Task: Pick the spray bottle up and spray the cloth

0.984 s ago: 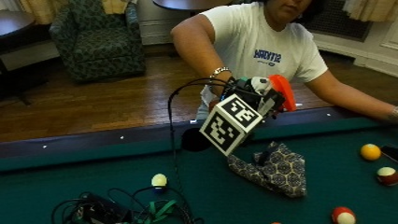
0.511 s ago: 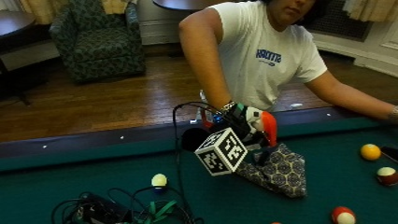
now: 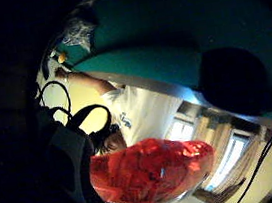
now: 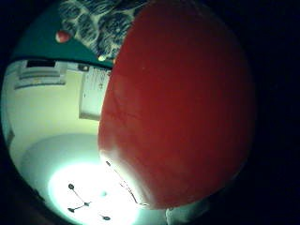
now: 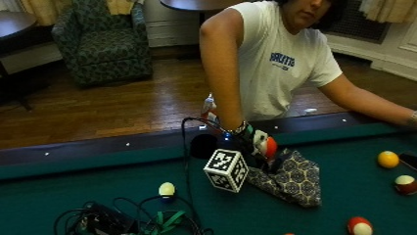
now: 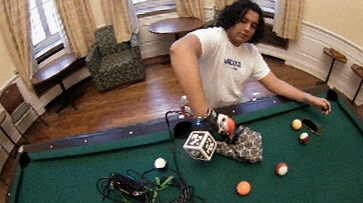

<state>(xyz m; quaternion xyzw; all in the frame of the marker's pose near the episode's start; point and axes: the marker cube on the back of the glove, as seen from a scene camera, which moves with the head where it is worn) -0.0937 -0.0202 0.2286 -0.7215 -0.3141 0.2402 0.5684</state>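
In the outside view my gloved right hand (image 5: 249,141) grips the spray bottle (image 5: 269,146), of which mainly the red-orange head shows. The hand is low over the green felt, at the near edge of the dark patterned cloth (image 5: 293,178), which lies crumpled on the pool table (image 5: 78,196). The wide outside view shows the same: hand (image 6: 209,120), bottle (image 6: 228,125), cloth (image 6: 243,149). The red bottle part (image 4: 178,103) fills most of the thumb side palm view, with the cloth (image 4: 101,21) beyond it. The little finger side palm view also shows the red part (image 3: 150,172).
A side pocket (image 5: 203,146) opens in the rail just beside the hand. A pale ball (image 5: 167,189) and a cable bundle (image 5: 124,223) lie toward the table's near left. A yellow ball (image 5: 388,159) and two striped balls (image 5: 405,183) (image 5: 359,226) sit right of the cloth.
The hand has come down with the bottle from above the rail to just over the felt at the cloth's edge. The cloth has stayed in place.
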